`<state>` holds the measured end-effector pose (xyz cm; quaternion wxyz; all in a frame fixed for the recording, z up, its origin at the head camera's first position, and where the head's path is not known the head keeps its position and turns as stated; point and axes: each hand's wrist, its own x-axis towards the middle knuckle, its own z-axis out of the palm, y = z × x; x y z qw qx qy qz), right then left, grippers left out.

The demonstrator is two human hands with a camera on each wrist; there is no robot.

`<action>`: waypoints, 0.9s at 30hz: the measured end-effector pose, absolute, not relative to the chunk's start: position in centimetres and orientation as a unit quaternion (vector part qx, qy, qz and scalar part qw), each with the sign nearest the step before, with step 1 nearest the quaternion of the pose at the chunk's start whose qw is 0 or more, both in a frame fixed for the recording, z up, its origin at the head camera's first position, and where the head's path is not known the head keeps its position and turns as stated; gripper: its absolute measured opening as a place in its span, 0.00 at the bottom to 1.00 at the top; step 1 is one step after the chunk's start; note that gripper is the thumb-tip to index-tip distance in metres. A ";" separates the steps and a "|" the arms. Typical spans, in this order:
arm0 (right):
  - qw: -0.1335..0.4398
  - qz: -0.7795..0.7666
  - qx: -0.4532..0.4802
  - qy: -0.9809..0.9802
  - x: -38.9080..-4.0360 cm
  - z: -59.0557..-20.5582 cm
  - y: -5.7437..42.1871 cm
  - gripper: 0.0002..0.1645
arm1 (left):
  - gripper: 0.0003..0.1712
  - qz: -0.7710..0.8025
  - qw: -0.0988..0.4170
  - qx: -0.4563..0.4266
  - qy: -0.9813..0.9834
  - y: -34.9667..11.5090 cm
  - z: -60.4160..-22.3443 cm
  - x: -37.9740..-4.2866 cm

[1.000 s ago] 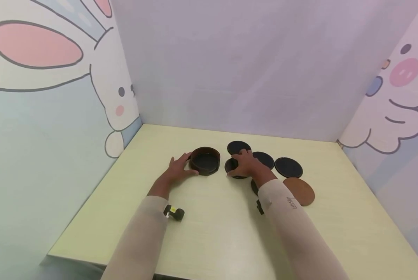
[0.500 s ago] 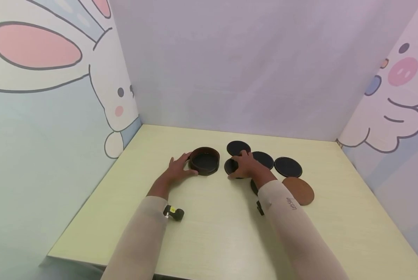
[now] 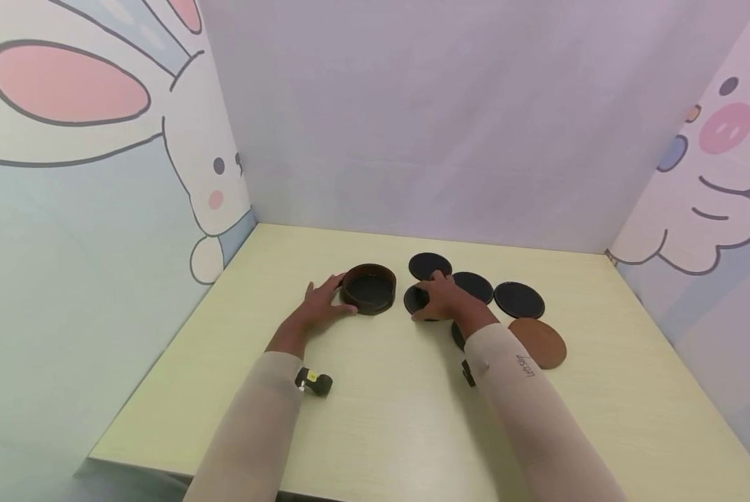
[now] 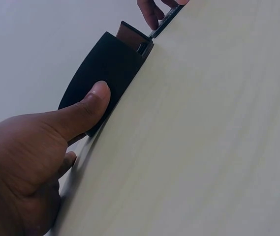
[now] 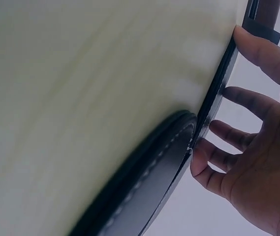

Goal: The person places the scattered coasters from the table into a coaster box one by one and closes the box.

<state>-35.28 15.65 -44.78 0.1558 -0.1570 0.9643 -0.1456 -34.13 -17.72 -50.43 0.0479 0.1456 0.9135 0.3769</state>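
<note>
My left hand (image 3: pixel 320 305) grips the left side of a round black coaster holder (image 3: pixel 368 307) with a brown inner wall. In the left wrist view its thumb (image 4: pixel 99 93) presses on the holder's curved outer wall. The holder stands upright on the table. Just right of it, my right hand (image 3: pixel 442 296) spans a round black coaster (image 3: pixel 414 300), thumb at the near edge and fingers toward the far side. The right wrist view shows the fingertips (image 5: pixel 216 127) at that coaster's thin edge. Part of the coaster lies hidden under the hand.
Black coasters lie behind (image 3: pixel 430 265) and to the right (image 3: pixel 519 300) of my right hand. A brown disc (image 3: pixel 541 343) lies beside my right sleeve. Another stitched black coaster (image 5: pixel 149 187) is partly covered by the right forearm. Cartoon-printed walls border the pale table (image 3: pixel 375 418).
My right thumb has drawn in slightly along the coaster's near edge. The left hand and the holder have stayed in place.
</note>
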 end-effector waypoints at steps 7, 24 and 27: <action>0.150 -0.130 -0.156 0.968 -35.3 -44.7 15.3 0.50 | 0.54 0.378 0.042 0.152 0.912 -17.7 -50.6 -34.2; 0.138 -0.098 -0.152 0.974 -35.0 -44.3 14.9 0.50 | 0.54 0.374 0.044 0.149 0.914 -17.7 -50.7 -34.2; 0.139 -0.102 -0.145 0.974 -35.0 -44.3 14.8 0.49 | 0.55 0.375 0.043 0.148 0.914 -17.7 -50.7 -34.1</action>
